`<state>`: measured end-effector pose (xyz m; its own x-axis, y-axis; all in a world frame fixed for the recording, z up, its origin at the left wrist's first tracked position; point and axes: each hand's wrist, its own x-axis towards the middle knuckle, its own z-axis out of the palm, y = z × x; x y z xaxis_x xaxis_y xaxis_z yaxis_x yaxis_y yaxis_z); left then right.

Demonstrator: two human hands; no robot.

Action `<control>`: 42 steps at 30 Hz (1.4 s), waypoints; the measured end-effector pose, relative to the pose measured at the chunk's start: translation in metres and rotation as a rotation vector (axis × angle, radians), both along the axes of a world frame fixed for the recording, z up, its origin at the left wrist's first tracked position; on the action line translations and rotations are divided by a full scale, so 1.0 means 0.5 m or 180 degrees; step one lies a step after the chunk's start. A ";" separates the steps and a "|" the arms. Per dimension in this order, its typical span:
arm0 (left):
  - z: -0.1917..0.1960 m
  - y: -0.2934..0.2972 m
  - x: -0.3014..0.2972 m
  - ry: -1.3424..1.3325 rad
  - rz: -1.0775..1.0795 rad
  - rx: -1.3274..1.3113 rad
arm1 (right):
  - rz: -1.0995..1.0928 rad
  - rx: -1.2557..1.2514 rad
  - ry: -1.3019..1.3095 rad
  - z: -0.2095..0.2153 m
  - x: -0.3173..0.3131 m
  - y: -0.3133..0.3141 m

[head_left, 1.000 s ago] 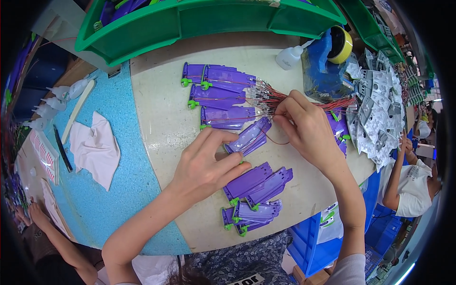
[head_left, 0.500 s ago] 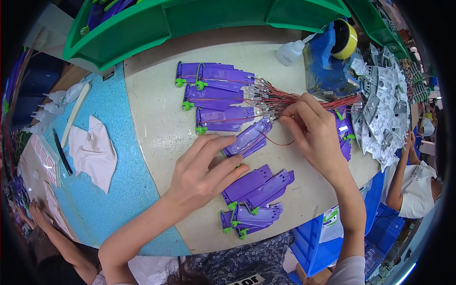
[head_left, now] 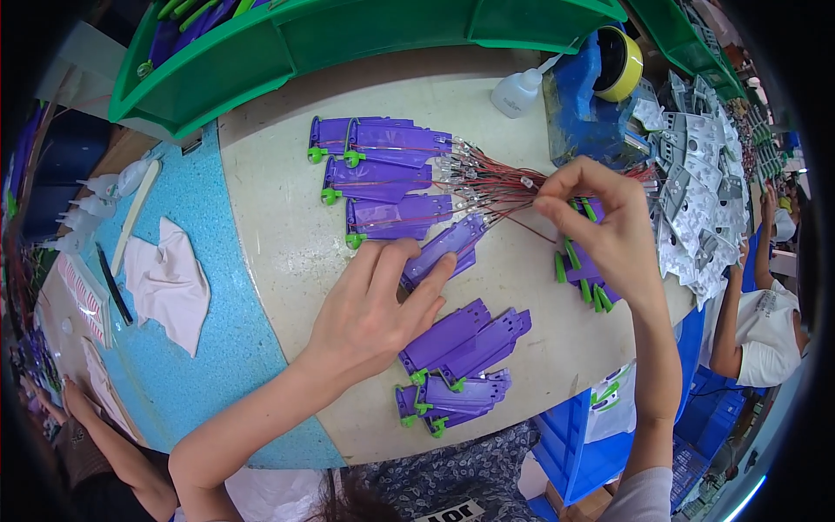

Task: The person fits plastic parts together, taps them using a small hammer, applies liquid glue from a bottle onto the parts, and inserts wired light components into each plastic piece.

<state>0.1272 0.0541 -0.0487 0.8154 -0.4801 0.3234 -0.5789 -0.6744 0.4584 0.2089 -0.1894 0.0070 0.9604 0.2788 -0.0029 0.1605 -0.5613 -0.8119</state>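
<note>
My left hand (head_left: 370, 304) holds a purple plastic piece (head_left: 448, 248) against the table, with thumb and fingers on its two sides. Thin red wire runs from this piece toward the right. My right hand (head_left: 604, 222) is closed in a pinch at the edge of a bundle of red wires (head_left: 509, 177), and a small clear LED (head_left: 527, 183) shows at its fingertips. Beyond my left hand lie several wired purple pieces (head_left: 383, 178) with green ends, their LEDs meeting at the bundle. Nearer me are several more purple pieces (head_left: 457, 339), with no wires visible on them.
A green bin (head_left: 374, 35) spans the far edge. A white squeeze bottle (head_left: 517, 94) stands beside a blue tape dispenser (head_left: 591, 122) with yellow tape. Grey plastic parts (head_left: 696, 191) are heaped at right, near purple-and-green pieces (head_left: 587, 270). A pale cloth (head_left: 170, 283) lies left. Other people sit at both sides.
My right hand has moved right and slightly up from the end of the held piece, uncovering an LED by its fingertips. My left hand still holds the piece.
</note>
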 end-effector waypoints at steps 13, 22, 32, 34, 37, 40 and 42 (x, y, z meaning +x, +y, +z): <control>-0.016 0.019 0.002 -0.0337 -0.0029 -0.0659 | -0.1586 0.0825 -0.1562 0.068 0.004 -0.083; -0.013 0.009 0.014 -0.0299 -0.0053 -0.0587 | -0.1780 0.0821 0.0666 0.053 0.085 -0.122; -0.002 0.008 0.021 0.0088 0.0009 -0.0753 | -0.1815 0.0637 0.0629 0.044 0.028 -0.100; -0.002 0.009 0.019 0.0078 0.0012 -0.0771 | -0.1599 -0.0010 0.0649 0.057 0.031 -0.105; -0.016 0.024 0.014 0.0053 0.0136 -0.0617 | -0.0832 0.1028 0.1727 0.028 -0.050 -0.035; -0.018 0.020 0.013 0.0085 0.0130 -0.0904 | 0.0040 0.1689 0.2569 0.003 -0.126 0.036; -0.019 0.021 0.013 0.0124 0.0106 -0.0945 | 0.0207 0.1604 0.2569 -0.023 -0.128 0.048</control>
<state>0.1335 0.0646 -0.0583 0.8436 -0.3420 0.4140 -0.5369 -0.5257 0.6598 0.1450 -0.1654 -0.0047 0.7037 0.4810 -0.5229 -0.5355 -0.1247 -0.8353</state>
